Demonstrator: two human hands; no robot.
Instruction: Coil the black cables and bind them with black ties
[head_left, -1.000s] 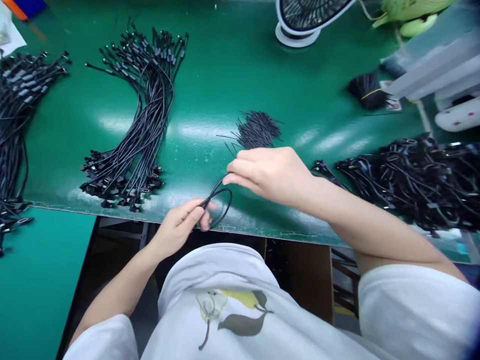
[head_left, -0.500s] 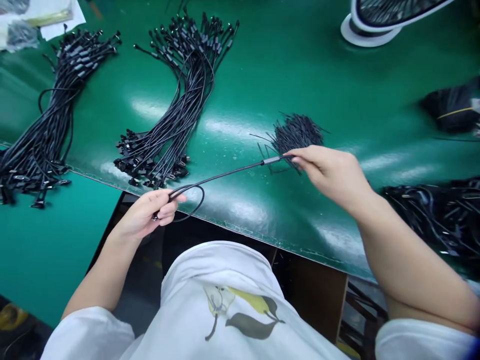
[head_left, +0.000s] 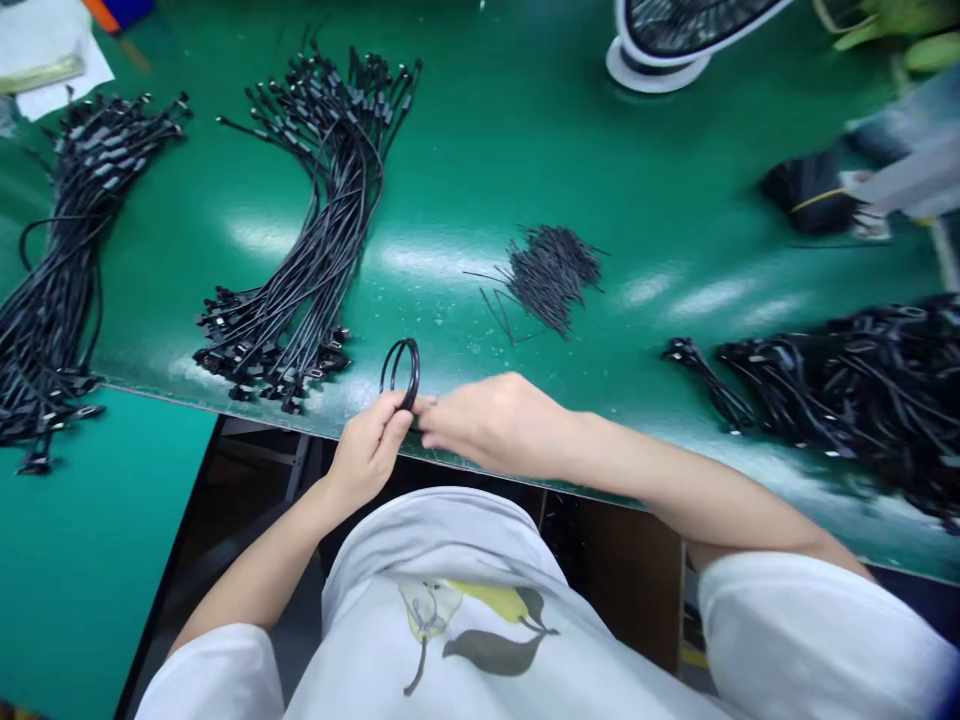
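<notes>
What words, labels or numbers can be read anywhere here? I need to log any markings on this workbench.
None can be read.
The white shirt bears only a picture of a pear with leaves, no letters.
The white papers at the far left corner are too blurred to show any print.
The coiled black cable pinched by the left hand and right hand shows no marking.

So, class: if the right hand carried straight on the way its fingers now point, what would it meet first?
The right hand points toward the person's left, and its fingers already meet the left hand at the coiled cable. So the left hand's fingers and the coil come first, though depth is hard to judge.
</notes>
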